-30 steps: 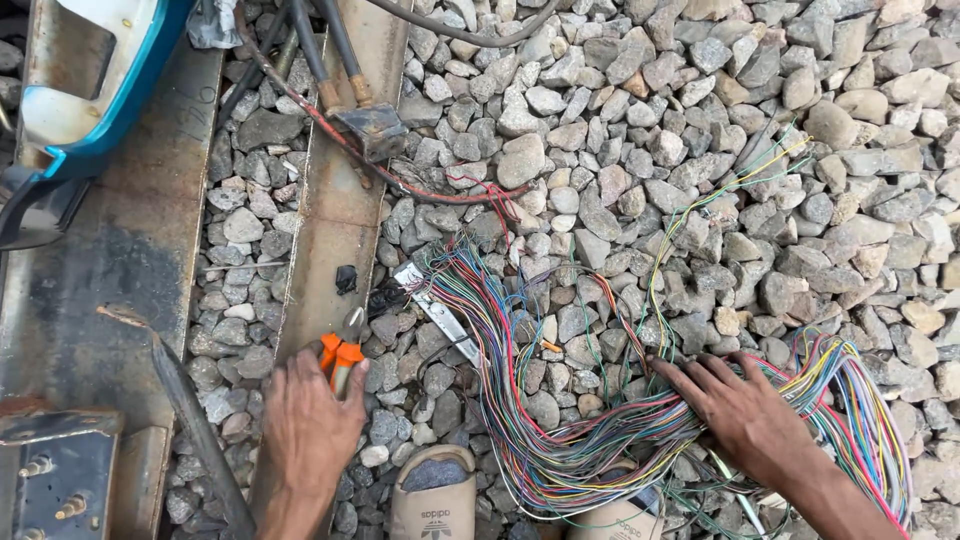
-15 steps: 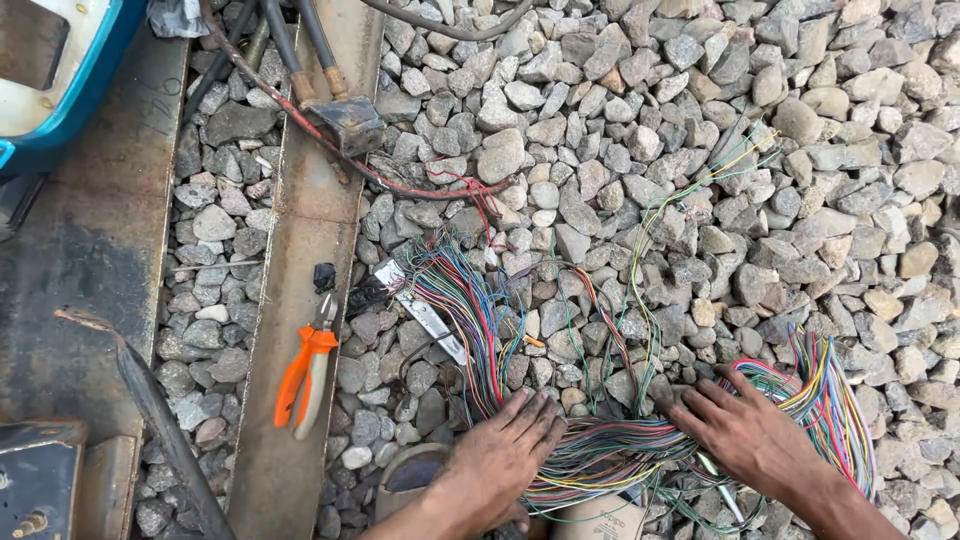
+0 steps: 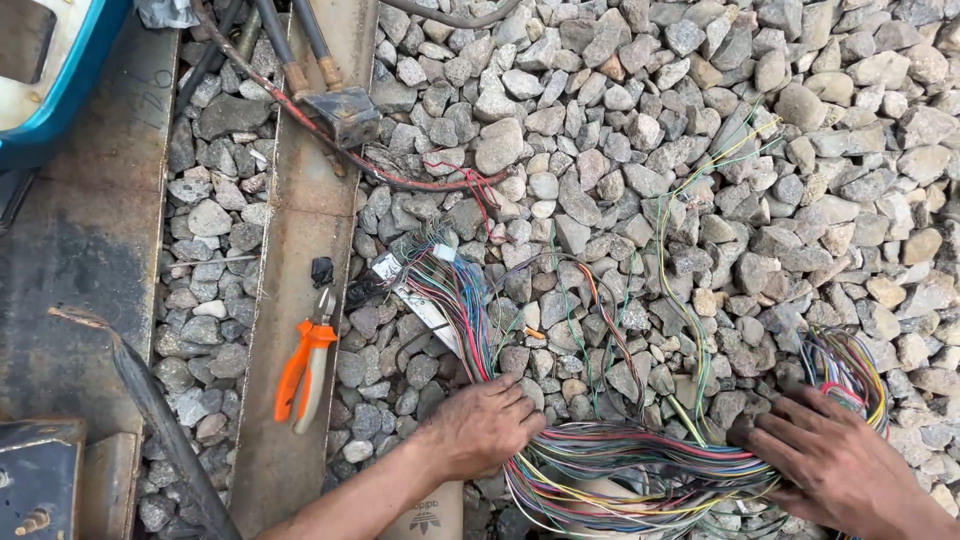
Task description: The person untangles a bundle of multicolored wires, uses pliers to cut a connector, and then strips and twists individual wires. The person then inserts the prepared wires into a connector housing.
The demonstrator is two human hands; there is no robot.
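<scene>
Left hand (image 3: 480, 425) now beside wire bundle (image 3: 640, 465)

Pliers (image 3: 305, 368): one. Wire bundle (image 3: 640, 465): one. Hands: two.

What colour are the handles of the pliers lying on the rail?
Orange, on the pliers; head view.

Multicoloured wire bundle (image 3: 640, 460), orange-handled pliers (image 3: 305, 365), grey stones (image 3: 620, 120), seemingly rusty rail (image 3: 300, 250).
</scene>
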